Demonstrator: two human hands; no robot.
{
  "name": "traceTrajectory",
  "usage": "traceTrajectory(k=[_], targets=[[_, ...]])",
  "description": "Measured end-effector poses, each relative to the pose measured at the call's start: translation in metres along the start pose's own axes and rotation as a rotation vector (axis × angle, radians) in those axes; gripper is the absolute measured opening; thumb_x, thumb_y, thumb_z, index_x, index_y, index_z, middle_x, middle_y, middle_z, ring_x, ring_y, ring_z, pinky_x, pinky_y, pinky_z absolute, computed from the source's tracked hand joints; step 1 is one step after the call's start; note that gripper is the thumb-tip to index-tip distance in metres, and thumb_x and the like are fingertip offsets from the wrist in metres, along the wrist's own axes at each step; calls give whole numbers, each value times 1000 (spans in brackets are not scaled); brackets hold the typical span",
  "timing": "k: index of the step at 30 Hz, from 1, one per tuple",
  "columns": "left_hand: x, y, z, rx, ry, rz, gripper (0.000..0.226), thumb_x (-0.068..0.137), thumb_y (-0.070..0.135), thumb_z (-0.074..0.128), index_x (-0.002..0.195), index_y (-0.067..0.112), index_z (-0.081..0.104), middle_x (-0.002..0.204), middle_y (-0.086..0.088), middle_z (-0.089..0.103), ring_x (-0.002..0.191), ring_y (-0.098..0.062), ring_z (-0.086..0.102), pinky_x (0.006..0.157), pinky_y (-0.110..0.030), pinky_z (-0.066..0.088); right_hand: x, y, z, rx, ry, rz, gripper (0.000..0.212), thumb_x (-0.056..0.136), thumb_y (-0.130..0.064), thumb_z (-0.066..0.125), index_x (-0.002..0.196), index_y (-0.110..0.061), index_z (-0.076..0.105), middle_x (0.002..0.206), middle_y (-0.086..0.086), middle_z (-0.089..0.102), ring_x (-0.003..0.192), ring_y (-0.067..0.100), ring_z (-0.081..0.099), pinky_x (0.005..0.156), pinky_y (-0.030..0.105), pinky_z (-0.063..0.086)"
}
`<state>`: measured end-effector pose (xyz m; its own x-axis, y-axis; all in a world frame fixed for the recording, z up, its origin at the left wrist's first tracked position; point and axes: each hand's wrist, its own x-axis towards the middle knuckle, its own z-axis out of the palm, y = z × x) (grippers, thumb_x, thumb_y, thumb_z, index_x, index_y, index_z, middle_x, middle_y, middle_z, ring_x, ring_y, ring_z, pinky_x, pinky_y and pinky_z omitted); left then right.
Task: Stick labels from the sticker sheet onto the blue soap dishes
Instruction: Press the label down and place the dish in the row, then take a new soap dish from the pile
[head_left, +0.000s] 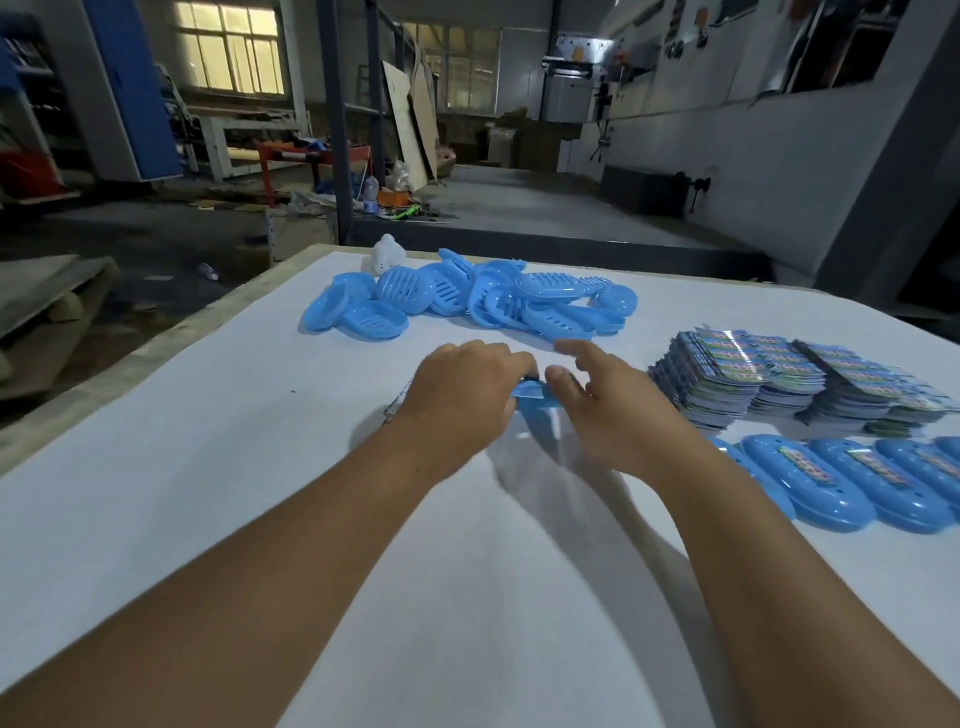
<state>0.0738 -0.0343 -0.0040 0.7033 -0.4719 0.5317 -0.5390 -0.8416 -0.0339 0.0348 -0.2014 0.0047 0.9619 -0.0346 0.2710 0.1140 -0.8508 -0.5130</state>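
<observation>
My left hand (462, 389) and my right hand (602, 405) meet at the middle of the white table (208, 493). Between them is a blue soap dish (535, 397), mostly hidden. My left hand curls round its left end, and my right thumb and fingers pinch its right side with the index finger raised. A corner of a sticker sheet (397, 402) shows under my left hand. A heap of blue soap dishes (467, 299) lies at the far side of the table.
Stacks of colourful sticker sheets (779, 379) stand at the right. In front of them is a row of labelled blue dishes (841, 480). A small white object (384, 254) sits at the far table edge. Beyond lies a workshop floor with clutter.
</observation>
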Motion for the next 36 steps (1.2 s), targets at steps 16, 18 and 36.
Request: traceTrajectory(k=[16,18,36], targets=[[-37,-55,-21,-174,-272,-640,52,72,60,77,110,29,58,103,10,64,90,-12,59,68,-30,46,-2,6,3,-145,-253,-19,30,99,-41,52,128,-37,56,114,-4,64,99,20,60,83,32,47],[-38,-55,-18,-301,-316,-685,60,67,55,83,114,28,57,99,10,63,88,-11,61,67,-30,50,-1,6,4,-159,-248,-20,30,100,-41,52,130,-36,55,116,-3,64,101,21,60,86,34,48],[-30,-60,-28,-273,-67,-748,16,83,29,78,95,21,71,94,0,72,83,-17,67,70,-32,53,-4,4,1,-153,-247,-15,33,99,-41,52,131,-36,55,124,-2,62,100,19,58,80,31,43]])
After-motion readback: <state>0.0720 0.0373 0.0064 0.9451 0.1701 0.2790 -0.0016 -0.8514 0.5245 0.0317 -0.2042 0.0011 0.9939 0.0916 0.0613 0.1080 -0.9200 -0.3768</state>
